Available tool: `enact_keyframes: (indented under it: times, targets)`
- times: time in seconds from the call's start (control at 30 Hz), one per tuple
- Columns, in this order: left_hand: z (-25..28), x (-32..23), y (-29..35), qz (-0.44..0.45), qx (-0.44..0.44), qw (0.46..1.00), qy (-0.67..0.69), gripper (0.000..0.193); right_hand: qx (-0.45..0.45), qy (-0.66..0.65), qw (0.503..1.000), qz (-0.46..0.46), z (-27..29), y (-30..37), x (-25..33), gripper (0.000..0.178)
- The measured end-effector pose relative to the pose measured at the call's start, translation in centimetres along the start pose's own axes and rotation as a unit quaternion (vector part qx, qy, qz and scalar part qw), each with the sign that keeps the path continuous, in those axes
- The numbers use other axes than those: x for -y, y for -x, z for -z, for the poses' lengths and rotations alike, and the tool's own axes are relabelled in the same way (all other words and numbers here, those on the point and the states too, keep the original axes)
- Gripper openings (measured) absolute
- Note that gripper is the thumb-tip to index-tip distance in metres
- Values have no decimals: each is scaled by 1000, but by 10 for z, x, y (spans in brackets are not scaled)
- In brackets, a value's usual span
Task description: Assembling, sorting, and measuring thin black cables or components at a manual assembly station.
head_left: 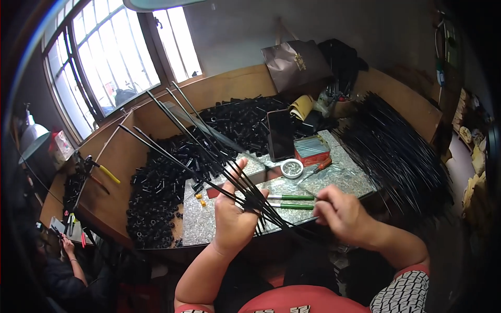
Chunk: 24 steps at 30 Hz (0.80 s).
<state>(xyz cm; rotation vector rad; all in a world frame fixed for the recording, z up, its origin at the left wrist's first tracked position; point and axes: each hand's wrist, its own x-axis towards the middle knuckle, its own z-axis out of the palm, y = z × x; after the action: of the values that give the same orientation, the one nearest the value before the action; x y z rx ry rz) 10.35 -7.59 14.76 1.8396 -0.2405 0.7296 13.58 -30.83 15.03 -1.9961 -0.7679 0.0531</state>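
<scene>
My left hand (pixel 232 221) is closed around a bundle of long thin black rods (pixel 195 148), which slant from the upper left down past my palm. My thumb and index finger show above the bundle. To the right, my right hand (pixel 342 215) has its fingers pinched together near the rods' lower ends. A thin dark piece shows at its fingertips, too blurred to name. Between the hands, two green-handled tools (pixel 295 197) lie on the speckled grey work surface (pixel 350 169). Beyond them stand a white round dish (pixel 282 168) of small bits and a red box (pixel 312 158).
Heaped small black tubular parts (pixel 156 190) fill the left and back. Another pile of black rods (pixel 399 151) lies right. A dark phone-like slab (pixel 281 134), an orange-handled screwdriver (pixel 323 166) and yellow pieces (pixel 201 199) lie on the bench. Another person's hand (pixel 68 245) shows lower left.
</scene>
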Motion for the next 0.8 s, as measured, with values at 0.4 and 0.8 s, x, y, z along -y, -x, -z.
enact_keyframes:
  times: [0.4, 0.8]
  targets:
    - [42, 19, -8, 36, -9, 997, 62, 37, 319, -212, 916, -117, -43, -16, 7, 25]
    - [65, 51, -84, -40, 85, 996, 2, 21, 245, -252, 927, -128, -49, -28, 1, 20]
